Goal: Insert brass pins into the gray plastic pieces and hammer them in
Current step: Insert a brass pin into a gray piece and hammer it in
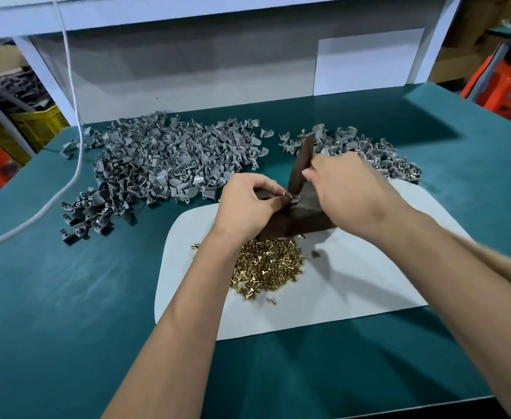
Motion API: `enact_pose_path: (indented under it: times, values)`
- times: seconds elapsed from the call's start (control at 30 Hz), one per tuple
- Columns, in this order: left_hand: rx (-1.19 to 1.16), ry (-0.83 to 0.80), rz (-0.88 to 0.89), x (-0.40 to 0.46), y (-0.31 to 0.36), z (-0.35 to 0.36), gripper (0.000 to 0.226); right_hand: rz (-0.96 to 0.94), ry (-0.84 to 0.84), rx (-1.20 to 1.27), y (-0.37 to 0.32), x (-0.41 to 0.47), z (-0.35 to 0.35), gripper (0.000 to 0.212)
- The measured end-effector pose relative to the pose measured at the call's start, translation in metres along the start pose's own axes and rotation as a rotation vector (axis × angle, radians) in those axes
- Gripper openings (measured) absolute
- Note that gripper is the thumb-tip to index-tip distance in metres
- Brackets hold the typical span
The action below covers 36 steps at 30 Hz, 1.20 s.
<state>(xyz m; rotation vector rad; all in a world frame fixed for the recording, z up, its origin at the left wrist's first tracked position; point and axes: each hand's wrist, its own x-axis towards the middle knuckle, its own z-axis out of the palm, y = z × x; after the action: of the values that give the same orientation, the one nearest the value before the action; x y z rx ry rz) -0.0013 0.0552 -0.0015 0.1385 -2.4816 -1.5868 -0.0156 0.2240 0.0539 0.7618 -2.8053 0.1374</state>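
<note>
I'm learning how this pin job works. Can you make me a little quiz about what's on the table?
1. True or false: the brass pins lie in a heap on the white mat.
2. Which hand holds the dark metal bar? A) left hand B) right hand C) neither
3. Fill in: the bigger pile of gray plastic pieces lies to the ____ of the dark block.

Key:
1. True.
2. B, the right hand; the left hand pinches a small piece on the block.
3. Left.
</note>
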Motion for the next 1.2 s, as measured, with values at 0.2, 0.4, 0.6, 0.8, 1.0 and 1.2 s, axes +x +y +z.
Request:
enact_pose_path:
  times: [0.2,0.4,0.6,0.8,1.0,1.2]
  values:
    - [0.000,0.002,-0.011,-0.001,0.002,0.000,0.008,0.069,-0.007,0.186,0.025,-0.006,-0.011,0.029]
    - [0.001,-0.009,-0.008,-0.003,0.005,-0.001,0.009,0.230,-0.076,0.396,0.068,-0.027,-0.015,0.020]
    - [0.001,-0.018,-0.025,-0.003,0.006,0.000,0.010,0.194,-0.233,0.142,0.071,-0.031,0.013,0.020]
    - [-0.007,-0.025,-0.030,-0.004,0.006,0.000,0.009,0.222,-0.267,0.114,0.064,-0.022,0.013,0.009]
    - [-0.066,-0.027,-0.024,-0.004,0.007,0.000,0.013,0.040,-0.021,0.328,0.035,-0.004,0.011,0.021]
    - [-0.144,0.011,-0.001,-0.002,0.006,-0.003,0.009,-0.211,0.123,0.378,0.021,0.012,0.031,0.018]
